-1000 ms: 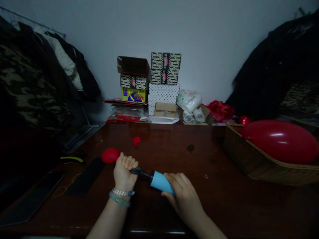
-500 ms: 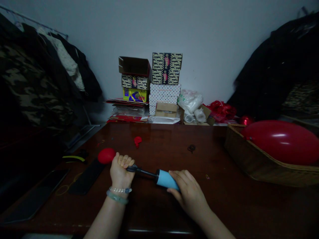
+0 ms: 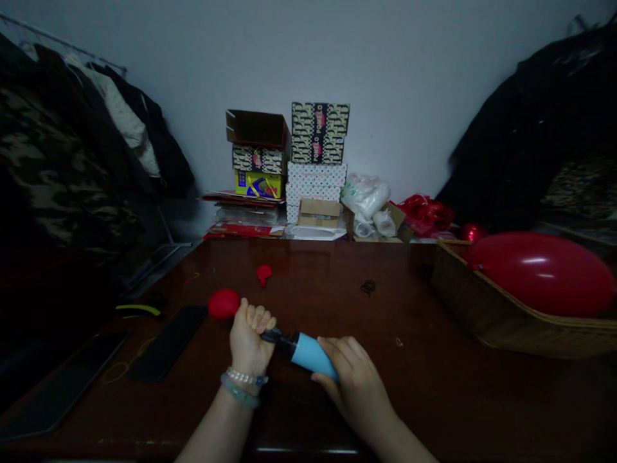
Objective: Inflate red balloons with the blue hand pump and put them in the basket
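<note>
My left hand (image 3: 251, 334) is closed around the black end of a hand balloon pump (image 3: 311, 355) and the neck of a small, partly filled red balloon (image 3: 224, 304). The balloon bulges out on the left of my fist. My right hand (image 3: 354, 379) grips the light blue barrel, with the fingers over the top and the thumb below. Almost none of the black rod shows between barrel and black end. A limp red balloon (image 3: 264, 274) lies farther back on the brown table (image 3: 308, 263).
At right a wicker basket (image 3: 482, 315) holds a large inflated red balloon (image 3: 540, 273). On the left lie a black phone-like slab (image 3: 168, 344), a larger dark panel (image 3: 67, 386) and a yellow-edged object (image 3: 137, 311). A dark cord (image 3: 368, 287) rests mid-table. Stacked boxes (image 3: 318, 186) stand behind.
My hands have come closer together, and the pump's rod has slid into the blue barrel. My left hand and the small balloon have moved right; my right hand has shifted slightly left.
</note>
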{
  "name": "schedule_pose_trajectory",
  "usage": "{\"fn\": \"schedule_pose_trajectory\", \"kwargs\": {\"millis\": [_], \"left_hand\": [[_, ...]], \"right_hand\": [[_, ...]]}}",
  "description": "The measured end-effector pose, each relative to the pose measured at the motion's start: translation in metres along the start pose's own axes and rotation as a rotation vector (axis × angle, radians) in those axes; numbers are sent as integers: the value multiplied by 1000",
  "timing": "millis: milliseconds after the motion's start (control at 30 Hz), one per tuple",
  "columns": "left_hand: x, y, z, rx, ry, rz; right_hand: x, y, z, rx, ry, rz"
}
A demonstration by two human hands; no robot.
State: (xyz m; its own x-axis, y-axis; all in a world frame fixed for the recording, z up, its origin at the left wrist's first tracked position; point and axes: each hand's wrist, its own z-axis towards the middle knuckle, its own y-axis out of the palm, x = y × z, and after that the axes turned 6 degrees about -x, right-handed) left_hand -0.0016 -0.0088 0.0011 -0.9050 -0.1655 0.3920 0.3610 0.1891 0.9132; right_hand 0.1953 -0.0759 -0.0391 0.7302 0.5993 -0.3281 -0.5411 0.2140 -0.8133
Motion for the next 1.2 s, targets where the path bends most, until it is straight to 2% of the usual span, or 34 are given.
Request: {"fn": "schedule_pose_trajectory", "kwargs": {"millis": [233, 367, 500, 667, 933, 1067, 1200], "left_hand": [[32, 0, 10, 3, 79, -14], [40, -3, 14, 10, 96, -24], [33, -6, 15, 10, 87, -32], [16, -6, 10, 19, 41, -35], [-5, -3, 0, -9, -28, -24], [-3, -3, 1, 9, -23, -6], [12, -4, 8, 35, 25, 2]], "right_hand": [[13, -6, 4, -54, -47, 14], [18, -10, 7, -100, -33, 23], [17, -11, 6, -81, -38, 2], [13, -6, 3, -37, -51, -16], [-2, 2, 0, -2, 26, -37], [-11, 4, 1, -4, 77, -36], [-10, 4, 2, 1, 78, -30]]}}
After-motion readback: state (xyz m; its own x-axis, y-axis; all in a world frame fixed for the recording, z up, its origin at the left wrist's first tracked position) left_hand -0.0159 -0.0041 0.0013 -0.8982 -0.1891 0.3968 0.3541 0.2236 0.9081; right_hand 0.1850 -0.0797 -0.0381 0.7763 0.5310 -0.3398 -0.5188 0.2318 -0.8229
